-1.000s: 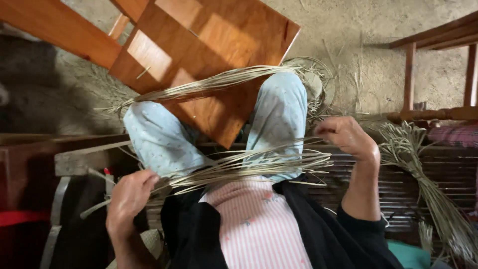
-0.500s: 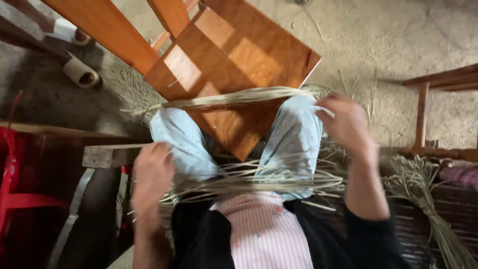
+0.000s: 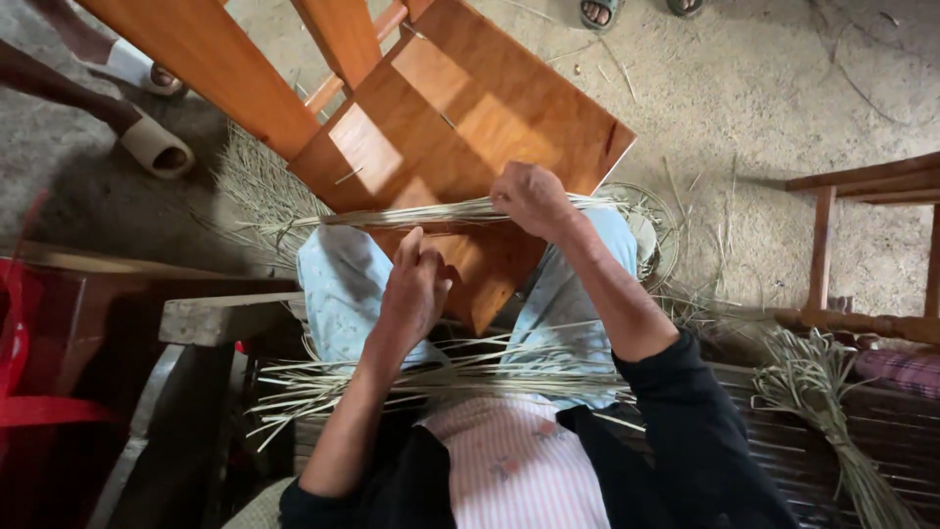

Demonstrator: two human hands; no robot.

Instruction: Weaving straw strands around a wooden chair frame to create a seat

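Across the knees at the wooden board's (image 3: 460, 127) near corner, right hand (image 3: 534, 201) is clamped on the straw strand bundle (image 3: 411, 216), left hand (image 3: 416, 289) loose beside it, holding nothing — best keep strands taut and parallel.

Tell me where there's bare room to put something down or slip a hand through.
Bare floor lies past the wooden board's far corner, bordered by the chair frame on the right. The board's upper face is also bare. It is crowded at the knees: the right hand grips a straw bundle, the left hand is beside it, and loose straw covers the lap.
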